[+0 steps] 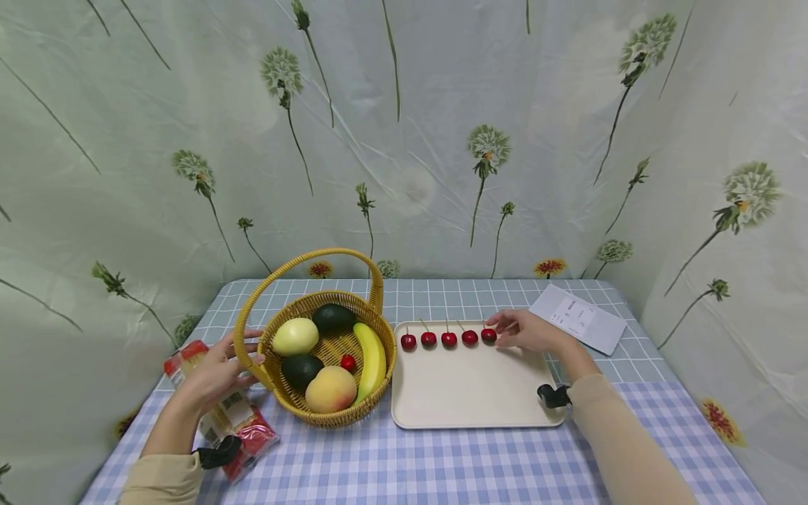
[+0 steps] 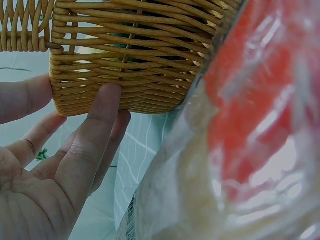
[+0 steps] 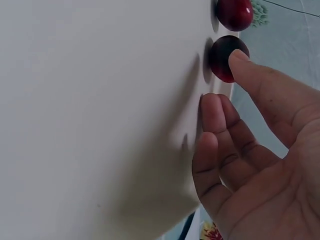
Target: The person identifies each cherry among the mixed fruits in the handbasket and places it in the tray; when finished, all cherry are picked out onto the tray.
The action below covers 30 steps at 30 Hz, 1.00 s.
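Observation:
Several dark red cherries (image 1: 449,339) with stems stand in a row along the far side of a cream tray (image 1: 473,393). My right hand (image 1: 527,331) is at the rightmost cherry (image 3: 222,62); one fingertip overlaps it in the right wrist view, while the other fingers lie apart from it, loosely bent. My left hand (image 1: 217,368) is at the left side of a yellow wicker basket (image 1: 328,419), its extended fingertips against the weave near the handle's base. Inside the basket are a peach (image 1: 331,389), a banana (image 1: 370,361), a single cherry (image 1: 348,362), two dark green fruits (image 1: 334,319) and a pale yellow-green fruit (image 1: 295,337).
Beneath the left forearm lies a clear and red plastic food packet (image 1: 252,428), close beside the basket. A white labelled envelope (image 1: 577,315) lies at the back right. The tall basket handle (image 1: 278,270) arches up. A flowered curtain (image 1: 416,175) surrounds the table.

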{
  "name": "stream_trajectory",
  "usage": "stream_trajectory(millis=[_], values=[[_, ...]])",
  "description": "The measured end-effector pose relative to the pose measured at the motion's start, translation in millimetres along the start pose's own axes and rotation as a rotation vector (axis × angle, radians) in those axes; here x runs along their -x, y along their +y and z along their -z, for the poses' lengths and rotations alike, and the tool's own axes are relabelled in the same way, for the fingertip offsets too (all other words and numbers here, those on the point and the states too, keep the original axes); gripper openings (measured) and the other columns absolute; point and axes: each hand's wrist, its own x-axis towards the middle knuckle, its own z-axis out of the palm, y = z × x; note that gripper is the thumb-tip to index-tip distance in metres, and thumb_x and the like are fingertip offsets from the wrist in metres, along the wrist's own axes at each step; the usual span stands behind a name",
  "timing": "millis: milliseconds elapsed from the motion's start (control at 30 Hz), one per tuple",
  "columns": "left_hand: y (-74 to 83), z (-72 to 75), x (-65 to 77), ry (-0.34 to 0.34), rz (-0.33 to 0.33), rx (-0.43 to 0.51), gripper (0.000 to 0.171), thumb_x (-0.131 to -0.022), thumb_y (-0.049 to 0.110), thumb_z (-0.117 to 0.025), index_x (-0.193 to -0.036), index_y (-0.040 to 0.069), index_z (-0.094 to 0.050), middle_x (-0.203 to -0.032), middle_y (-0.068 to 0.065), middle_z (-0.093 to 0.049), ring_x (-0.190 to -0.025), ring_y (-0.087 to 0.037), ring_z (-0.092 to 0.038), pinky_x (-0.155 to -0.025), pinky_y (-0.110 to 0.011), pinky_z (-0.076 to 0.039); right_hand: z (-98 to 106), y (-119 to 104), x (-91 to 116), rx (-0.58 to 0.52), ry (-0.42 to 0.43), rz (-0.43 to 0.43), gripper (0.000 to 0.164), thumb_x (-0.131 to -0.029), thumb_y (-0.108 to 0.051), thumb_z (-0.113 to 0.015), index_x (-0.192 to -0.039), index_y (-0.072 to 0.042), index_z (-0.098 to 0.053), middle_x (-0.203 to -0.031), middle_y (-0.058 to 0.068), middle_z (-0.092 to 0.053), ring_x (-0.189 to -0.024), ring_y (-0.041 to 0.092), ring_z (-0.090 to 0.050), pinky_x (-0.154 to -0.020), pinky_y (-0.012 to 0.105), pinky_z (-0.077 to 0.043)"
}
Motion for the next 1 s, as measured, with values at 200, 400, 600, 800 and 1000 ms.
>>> stream_trajectory(millis=[200,400,600,800,1000], values=[[-0.2,-0.5,-0.2,0.003,0.009,-0.004,0.073,-0.108,0.021,-0.065,-0.166,0.001,-0.025,-0.163,-0.038,-0.035,-0.139,-0.043,-0.056,-0.100,-0.047,-0.064,6.7,-5.1,-1.2,0.013,0.024,0.045,0.041,-0.099,-0.009,-0.075,-0.136,0.004,-0.064,-0.118,0.021,-0.069,-0.103,0.024,-0.066,-0.083,0.028,-0.055],[0.0,-0.5,0.0,0.008,0.015,-0.002,0.072,-0.109,0.021,-0.064,-0.166,0.002,-0.025,-0.163,-0.038,-0.035,-0.141,-0.046,-0.054,-0.102,-0.050,-0.063,10.3,-19.5,-5.9,0.049,0.053,0.096,0.041,-0.101,-0.014,-0.073,-0.137,0.003,-0.065,-0.119,0.019,-0.070,-0.105,0.025,-0.067,-0.091,0.030,-0.056],[-0.9,-0.9,0.2,0.012,0.021,-0.008,0.072,-0.109,0.022,-0.064,-0.166,0.003,-0.024,-0.163,-0.038,-0.035,-0.143,-0.052,-0.051,-0.103,-0.053,-0.062,7.3,-47.3,-9.7,0.098,0.042,0.153,0.036,-0.101,-0.018,-0.074,-0.135,-0.004,-0.068,-0.116,0.012,-0.073,-0.107,0.026,-0.068,-0.091,0.034,-0.058],[-0.2,-1.0,0.4,0.016,0.018,-0.011,0.072,-0.109,0.022,-0.064,-0.166,0.003,-0.025,-0.163,-0.038,-0.035,-0.143,-0.052,-0.050,-0.104,-0.054,-0.061,-1.4,-76.5,-17.3,0.132,-0.007,0.173,0.033,-0.101,-0.022,-0.074,-0.134,-0.013,-0.070,-0.109,0.004,-0.074,-0.103,0.022,-0.069,-0.085,0.033,-0.057],[0.2,-1.0,0.2,0.013,0.011,-0.015,0.072,-0.109,0.022,-0.064,-0.166,0.002,-0.025,-0.162,-0.039,-0.034,-0.143,-0.052,-0.051,-0.103,-0.054,-0.061,-12.6,-102.8,-25.1,0.146,-0.085,0.211,0.033,-0.103,-0.024,-0.072,-0.134,-0.016,-0.070,-0.108,0.000,-0.074,-0.107,0.021,-0.072,-0.095,0.041,-0.060]])
